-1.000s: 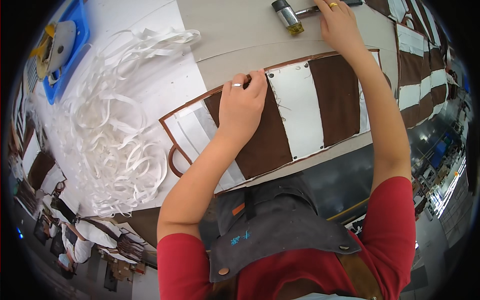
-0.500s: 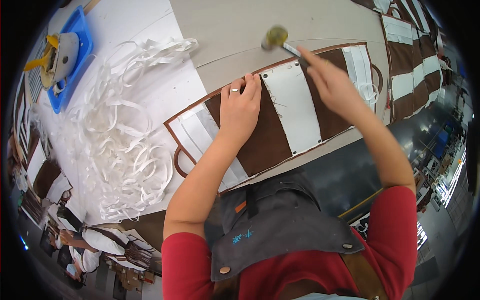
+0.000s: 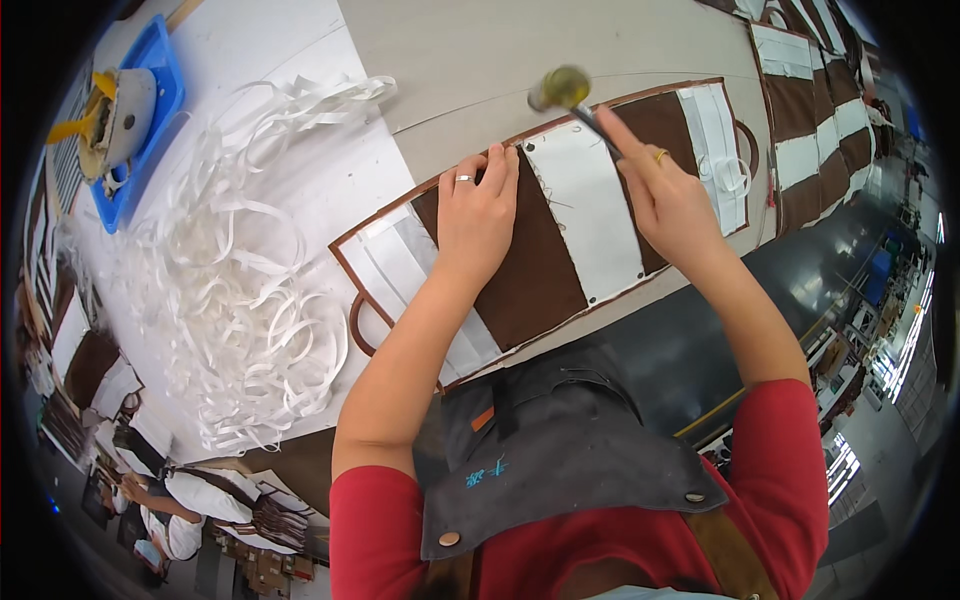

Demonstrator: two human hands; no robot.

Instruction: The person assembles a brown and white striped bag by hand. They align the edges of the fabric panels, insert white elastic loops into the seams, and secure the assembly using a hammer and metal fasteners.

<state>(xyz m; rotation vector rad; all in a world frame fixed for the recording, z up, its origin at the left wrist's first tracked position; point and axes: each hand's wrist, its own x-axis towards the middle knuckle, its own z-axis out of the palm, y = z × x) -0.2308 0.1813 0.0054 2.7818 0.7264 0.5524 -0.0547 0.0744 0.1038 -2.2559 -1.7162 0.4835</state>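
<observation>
A long brown and white striped panel [image 3: 545, 225] with brown edging lies slanted on the table, a loop handle at each end and small dark round studs along its middle white stripe. My left hand [image 3: 478, 215] rests on the panel's far edge beside a stud, fingers laid over the brown cloth; its thumb is hidden. In my right hand [image 3: 672, 195] is a mallet [image 3: 562, 88], gripped by its dark handle, index finger stretched along it. The yellowish, slightly blurred mallet head is raised near the panel's far edge.
A tangled heap of white ribbon [image 3: 250, 300] covers the table at left. Beyond it, a blue tray [image 3: 165, 110] bears a white pot [image 3: 130, 110] with yellow-handled tools. More striped panels [image 3: 810, 130] lie at far right. A co-worker [image 3: 165, 500] is at lower left.
The mallet head has shifted slightly right and nearer to me, and my right hand has turned and come closer. My left hand stays nearly where it was on the panel.
</observation>
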